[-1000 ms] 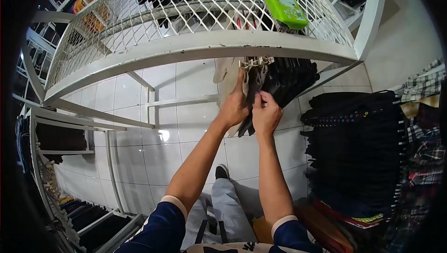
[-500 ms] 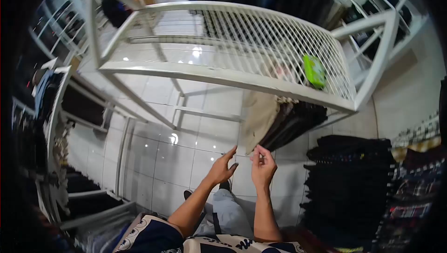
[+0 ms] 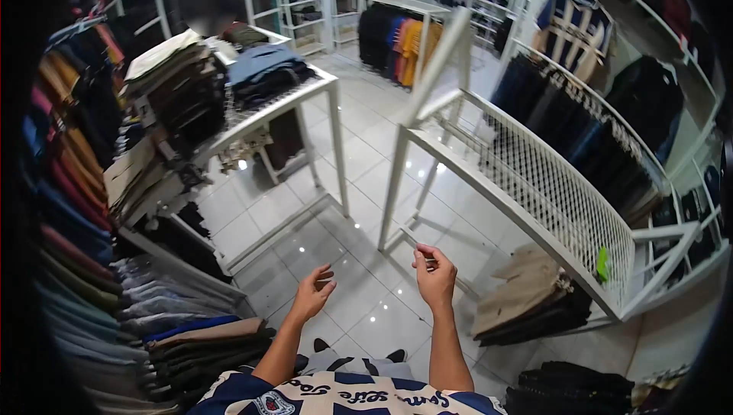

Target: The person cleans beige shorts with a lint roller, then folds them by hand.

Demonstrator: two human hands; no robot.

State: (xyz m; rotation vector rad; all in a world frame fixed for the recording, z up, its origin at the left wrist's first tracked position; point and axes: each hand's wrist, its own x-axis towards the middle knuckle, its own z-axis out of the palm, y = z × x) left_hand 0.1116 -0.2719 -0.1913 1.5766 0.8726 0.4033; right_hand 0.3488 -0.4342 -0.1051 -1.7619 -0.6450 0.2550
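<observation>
My left hand (image 3: 311, 294) hovers over the tiled floor with nothing in it, its thumb and fingers apart. To its right, my right hand (image 3: 437, 276) is raised with fingers loosely curled and a small gap between thumb and index finger; I see nothing in it. Nearest to the right hand is a white metal rack (image 3: 496, 197) with a mesh shelf. Beige trousers (image 3: 523, 281) hang under that rack with darker ones beside them, apart from my hand. A bright green packet (image 3: 602, 264) lies on the mesh near its right end.
At the left stands a white display table (image 3: 305, 90) with folded clothes (image 3: 263, 67) piled on it. Folded garments (image 3: 206, 342) fill the lower left, and a dark clothes stack (image 3: 573, 388) sits lower right. Tiled floor (image 3: 355, 262) runs between table and rack.
My view has swung left and up, bringing the display table and shop background into sight. The mesh rack and hanging trousers now sit farther right, away from my hands.
</observation>
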